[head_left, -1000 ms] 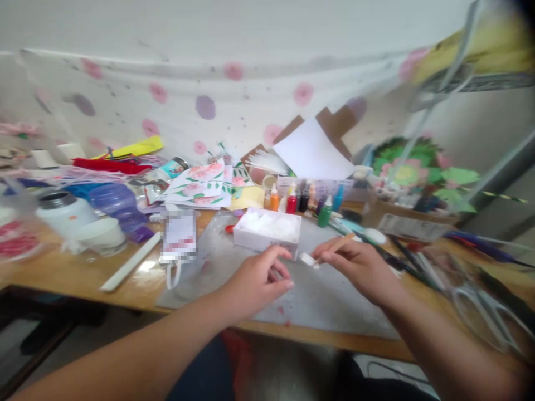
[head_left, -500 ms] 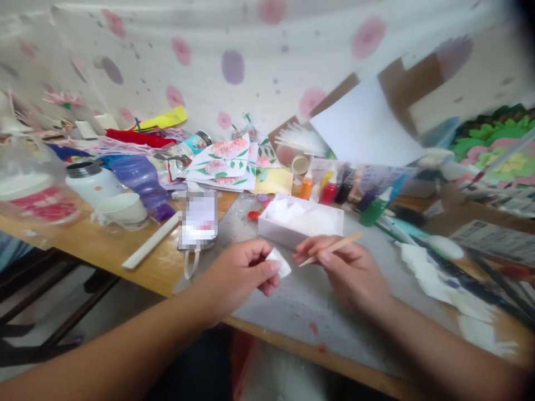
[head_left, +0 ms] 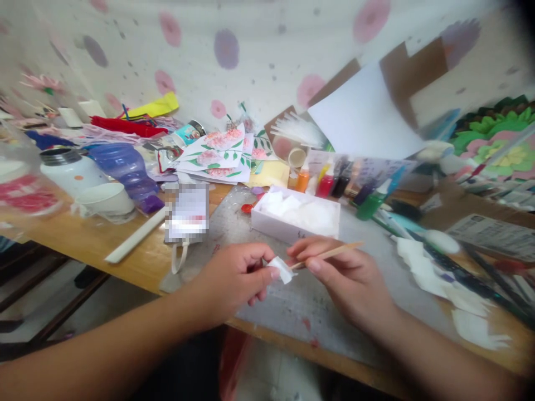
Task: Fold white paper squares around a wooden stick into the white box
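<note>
Between thumb and fingers, my left hand pinches a small piece of white paper, which looks like tissue. My right hand is closed around a thin wooden stick, held like a pencil. The stick's lower tip meets the right edge of the white piece. Both hands are above a grey mat. Just beyond them stands a white box filled with white pieces like those in my left hand.
Dropper bottles, including a green one, line the back. At right, white paper strips lie by a cardboard box. A phone, a white stick and a purple bottle occupy the left. The table edge runs below my hands.
The wooden stick's tip has moved left onto the white piece of paper, bringing my hands closer together. The view has shifted slightly to the right.
</note>
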Demonstrator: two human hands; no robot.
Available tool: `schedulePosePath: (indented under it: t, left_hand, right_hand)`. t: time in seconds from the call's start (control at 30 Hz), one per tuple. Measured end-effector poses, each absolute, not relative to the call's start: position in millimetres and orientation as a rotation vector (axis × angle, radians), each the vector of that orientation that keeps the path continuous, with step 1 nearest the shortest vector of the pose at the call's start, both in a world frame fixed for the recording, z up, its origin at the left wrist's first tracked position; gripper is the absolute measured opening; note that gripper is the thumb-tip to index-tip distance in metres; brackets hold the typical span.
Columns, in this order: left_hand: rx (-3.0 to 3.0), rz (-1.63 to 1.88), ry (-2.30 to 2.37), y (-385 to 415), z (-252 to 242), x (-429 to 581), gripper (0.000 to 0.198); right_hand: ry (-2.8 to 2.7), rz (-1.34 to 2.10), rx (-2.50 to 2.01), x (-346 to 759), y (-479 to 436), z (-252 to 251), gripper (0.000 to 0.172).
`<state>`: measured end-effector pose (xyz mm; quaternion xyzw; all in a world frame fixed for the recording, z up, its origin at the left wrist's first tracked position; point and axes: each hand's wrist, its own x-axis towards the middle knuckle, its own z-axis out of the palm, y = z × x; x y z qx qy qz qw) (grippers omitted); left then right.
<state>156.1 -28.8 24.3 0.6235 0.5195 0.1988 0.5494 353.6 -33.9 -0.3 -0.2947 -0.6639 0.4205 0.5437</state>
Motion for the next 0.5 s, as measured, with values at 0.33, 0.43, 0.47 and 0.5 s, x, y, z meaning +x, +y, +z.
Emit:
schedulePosePath:
  t: [0.33, 0.43, 0.47, 0.5]
  left_hand:
    - [1.401, 0.562, 1.139, -17, 21, 164, 0.010]
    - [1.381, 0.578, 1.139, -18, 21, 162, 0.017]
    - [1.373, 0.579, 1.131, -18, 21, 162, 0.017]
    - [1.374, 0.583, 1.123, -18, 21, 162, 0.016]
  right_hand:
    - [-1.577, 0.907, -0.737, 356, -30, -3, 0.013]
    - [-1.563, 0.922, -0.715, 356, -30, -4, 0.015]
    - [-1.565, 0.930, -0.698, 356, -30, -4, 0.016]
    - [-1.568, 0.938, -0.680, 356, -31, -4, 0.017]
